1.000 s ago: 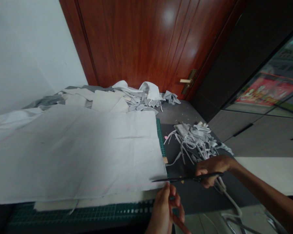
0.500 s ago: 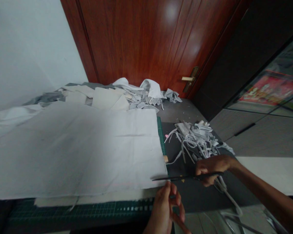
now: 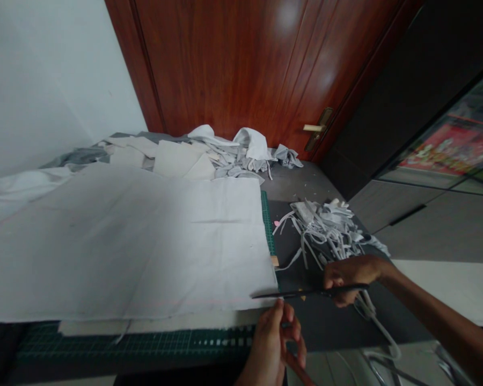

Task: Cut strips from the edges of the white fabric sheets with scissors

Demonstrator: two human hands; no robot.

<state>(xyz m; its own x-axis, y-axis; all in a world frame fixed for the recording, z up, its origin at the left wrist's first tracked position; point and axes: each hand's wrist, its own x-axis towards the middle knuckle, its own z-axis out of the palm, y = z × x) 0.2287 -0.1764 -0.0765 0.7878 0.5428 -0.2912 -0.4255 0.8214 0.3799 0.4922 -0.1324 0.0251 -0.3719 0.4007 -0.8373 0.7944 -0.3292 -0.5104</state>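
A large sheet of white fabric (image 3: 145, 241) lies flat across the work table. Its lower right corner is pinched between the thumb and finger of my left hand (image 3: 271, 340). A thin brownish shape runs down below that hand; I cannot make out what it is. Gripped in my right hand (image 3: 352, 276) is a pair of dark scissors (image 3: 301, 293), pointing left. The blades reach over the right edge of the fabric, just above my left fingertips. Whether the blades are parted is hard to see.
Beneath the fabric lies a green cutting mat (image 3: 165, 343). A tangle of grey and white fabric strips (image 3: 330, 228) sits beyond my right hand. Folded cloth pieces (image 3: 181, 161) line the back, before a wooden door (image 3: 225, 64). A cabinet (image 3: 426, 214) stands at right.
The view has shifted slightly. Both hands and the scissors keep nearly the same place at the fabric's corner.
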